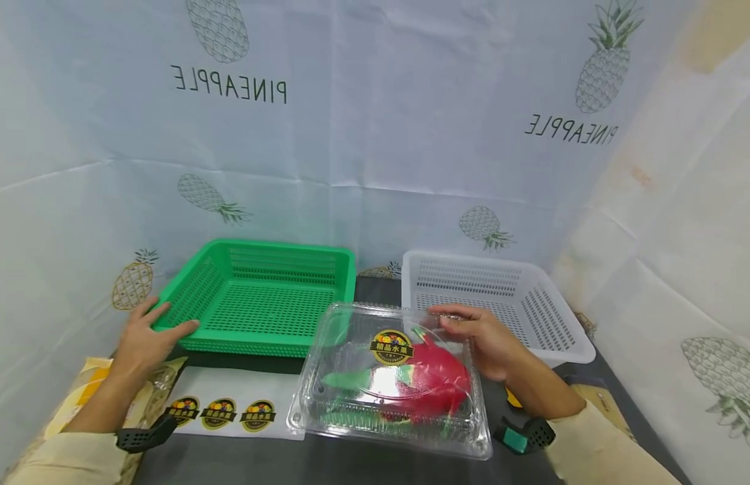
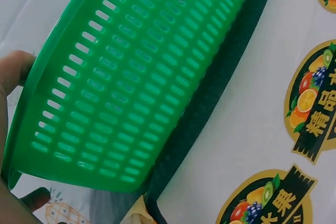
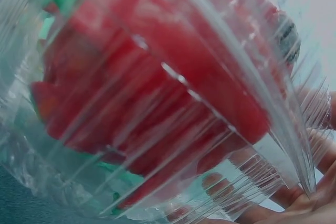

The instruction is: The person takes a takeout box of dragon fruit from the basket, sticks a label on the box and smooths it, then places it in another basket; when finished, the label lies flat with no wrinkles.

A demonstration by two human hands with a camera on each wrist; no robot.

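Observation:
My right hand (image 1: 486,340) grips the right side of a clear plastic clamshell box (image 1: 344,343), which is lifted in front of the baskets and tilted. Inside are a red dragon fruit (image 1: 438,380) with green tips and a green, elongated item, partly hidden by glare. A round black-and-gold fruit sticker (image 1: 391,347) is on the lid. Up close in the right wrist view, the red fruit (image 3: 152,77) shows through the ribbed plastic, with fingers beneath it. My left hand (image 1: 147,340) holds the near left corner of a green basket (image 1: 259,347), its fingers at the rim.
A white basket (image 1: 569,337) stands at the back right, partly behind the box. In front of the green basket lies a white sheet (image 1: 241,384) with several fruit stickers. Packaged goods (image 1: 89,384) lie under my left forearm. A pineapple-print cloth (image 1: 375,135) hangs behind.

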